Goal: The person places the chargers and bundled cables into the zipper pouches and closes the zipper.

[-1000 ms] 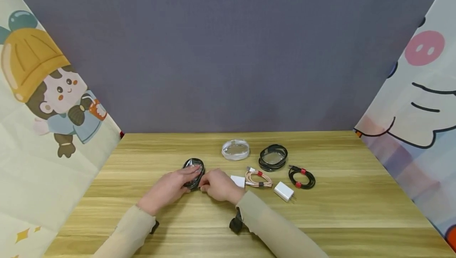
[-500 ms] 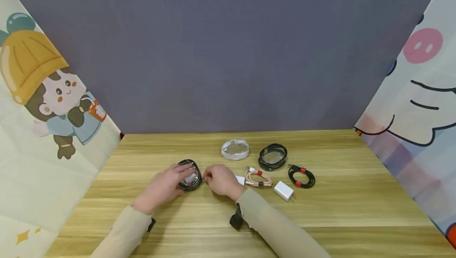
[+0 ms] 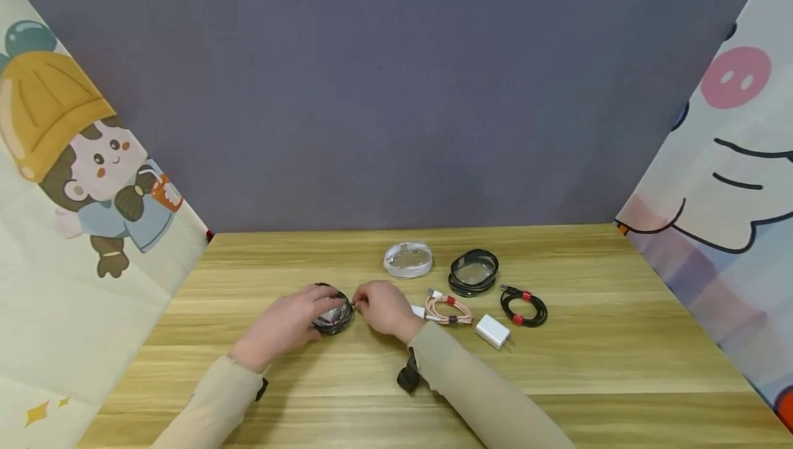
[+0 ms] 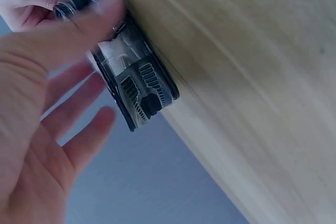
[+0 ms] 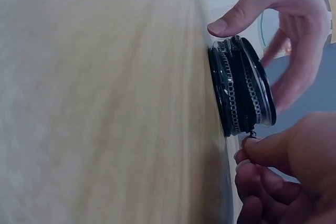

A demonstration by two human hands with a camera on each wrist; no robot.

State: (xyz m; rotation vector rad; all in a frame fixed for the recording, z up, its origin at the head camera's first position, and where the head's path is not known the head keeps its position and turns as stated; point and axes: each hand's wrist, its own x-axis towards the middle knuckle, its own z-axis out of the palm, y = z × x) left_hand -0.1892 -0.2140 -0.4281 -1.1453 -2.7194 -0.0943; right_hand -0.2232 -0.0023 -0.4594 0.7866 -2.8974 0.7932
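A small oval clear pouch with black trim and a black zipper (image 3: 335, 326) sits on the wooden table in front of the hands. My left hand (image 3: 285, 324) holds it from the left, fingers over the top and thumb at the near side. My right hand (image 3: 385, 308) is at its right end. In the right wrist view, thumb and forefinger pinch the small zipper pull (image 5: 252, 135). Zipper teeth run round the side wall of the pouch, as the left wrist view also shows (image 4: 142, 90). Part of its top is hidden under the left fingers.
Right of the hands lie a peach cable coil (image 3: 460, 319), a black cable coil (image 3: 537, 312) and a white charger plug (image 3: 493, 332). Another white block (image 3: 418, 311) is partly behind the right hand. Farther back stand a white-trimmed pouch (image 3: 408, 273) and a black-trimmed pouch (image 3: 471, 290).
The pouch has been lowered from a tilted pose to lie flatter on the table. The left hand has shifted slightly left, and the right hand has moved slightly with the zipper end.
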